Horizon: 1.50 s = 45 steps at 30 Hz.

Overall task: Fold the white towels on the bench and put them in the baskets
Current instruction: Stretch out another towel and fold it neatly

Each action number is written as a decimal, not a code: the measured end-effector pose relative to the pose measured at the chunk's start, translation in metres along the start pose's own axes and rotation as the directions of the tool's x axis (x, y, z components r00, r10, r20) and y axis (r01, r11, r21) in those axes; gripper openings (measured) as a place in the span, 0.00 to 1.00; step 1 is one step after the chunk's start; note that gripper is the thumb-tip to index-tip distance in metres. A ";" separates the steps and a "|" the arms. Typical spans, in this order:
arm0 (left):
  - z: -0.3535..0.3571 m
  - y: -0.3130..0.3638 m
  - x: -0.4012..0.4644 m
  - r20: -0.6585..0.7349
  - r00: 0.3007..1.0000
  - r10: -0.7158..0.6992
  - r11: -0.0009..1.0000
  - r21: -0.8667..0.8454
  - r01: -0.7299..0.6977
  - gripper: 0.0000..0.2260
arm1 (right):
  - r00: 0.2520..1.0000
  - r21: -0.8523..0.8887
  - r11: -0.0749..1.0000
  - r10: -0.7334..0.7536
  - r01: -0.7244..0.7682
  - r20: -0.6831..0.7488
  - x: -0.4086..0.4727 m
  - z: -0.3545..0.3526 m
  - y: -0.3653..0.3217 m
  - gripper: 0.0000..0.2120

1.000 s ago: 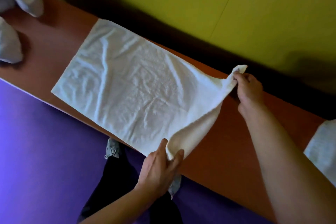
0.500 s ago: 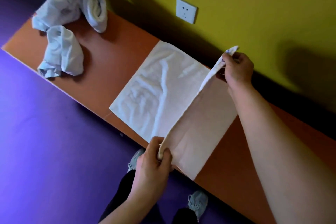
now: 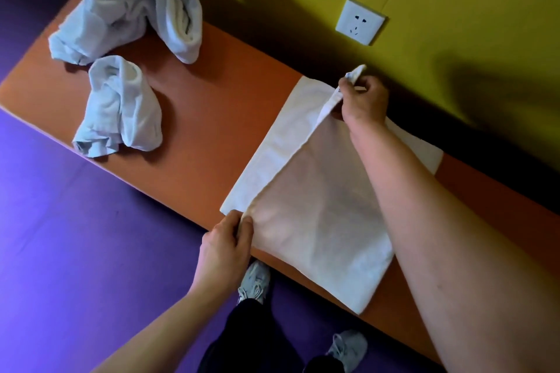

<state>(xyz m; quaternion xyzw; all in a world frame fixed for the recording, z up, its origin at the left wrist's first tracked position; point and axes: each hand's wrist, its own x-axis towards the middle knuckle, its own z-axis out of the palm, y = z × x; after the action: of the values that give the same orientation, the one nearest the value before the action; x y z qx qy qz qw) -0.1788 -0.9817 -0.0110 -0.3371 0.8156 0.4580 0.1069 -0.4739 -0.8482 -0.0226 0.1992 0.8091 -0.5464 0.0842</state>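
A white towel (image 3: 321, 215) lies on the orange bench (image 3: 212, 106), folded over itself with its upper layer stretched between my hands. My left hand (image 3: 225, 247) pinches the near corner at the bench's front edge. My right hand (image 3: 363, 100) pinches the far corner near the wall, held slightly above the lower layer. A strip of the lower layer still shows to the left of the folded edge. Two crumpled white towels lie at the bench's left end, a large one (image 3: 127, 9) at the back and a smaller one (image 3: 119, 109) nearer the front. No basket is in view.
A yellow wall with a white power socket (image 3: 360, 21) runs behind the bench. Purple floor (image 3: 91, 251) lies in front. My legs and grey shoes (image 3: 256, 281) stand close to the bench's front edge.
Both hands have carried the towel's right edge leftwards over the rest, so the upper layer now covers most of the lower one. The view has swung left, showing both crumpled towels.
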 end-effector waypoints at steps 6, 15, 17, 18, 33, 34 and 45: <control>0.004 -0.043 0.053 0.002 0.997 -0.083 0.956 0.283 0.079 0.14 | 0.969 -0.042 0.999 -0.010 0.021 0.248 -0.031 -0.006 0.033 0.09; 0.009 -0.055 0.071 -0.023 0.999 0.041 0.906 0.422 -0.028 0.11 | 0.960 -0.453 0.848 0.217 -0.274 -0.175 -0.165 -0.119 0.185 0.08; 0.012 -0.053 0.068 -0.014 0.999 0.044 0.914 0.404 -0.035 0.13 | 0.919 -0.475 0.787 0.314 -0.393 -0.240 -0.191 -0.134 0.217 0.14; 0.013 -0.052 0.068 0.001 0.999 0.040 0.914 0.405 -0.037 0.16 | 0.904 -0.483 0.764 0.361 -0.428 -0.230 -0.202 -0.138 0.229 0.17; 0.035 -0.046 0.045 -0.068 0.985 -0.159 0.969 0.181 0.169 0.07 | 0.879 -0.310 0.825 0.418 -0.473 -0.229 -0.236 -0.159 0.263 0.12; 0.038 -0.044 0.035 -0.062 0.982 -0.181 0.971 0.147 0.188 0.08 | 0.881 -0.261 0.846 0.413 -0.464 -0.228 -0.240 -0.164 0.263 0.10; 0.033 -0.028 -0.054 -0.051 0.971 -0.232 0.972 -0.052 0.229 0.11 | 0.840 0.161 0.897 0.443 -0.413 -0.314 -0.278 -0.225 0.232 0.09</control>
<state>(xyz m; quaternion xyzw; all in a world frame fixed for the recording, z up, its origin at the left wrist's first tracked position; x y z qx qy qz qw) -0.1247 -0.9405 -0.0228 -0.4449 0.7628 0.4513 0.1282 -0.1077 -0.6308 -0.0341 0.4701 0.7217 -0.5053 0.0533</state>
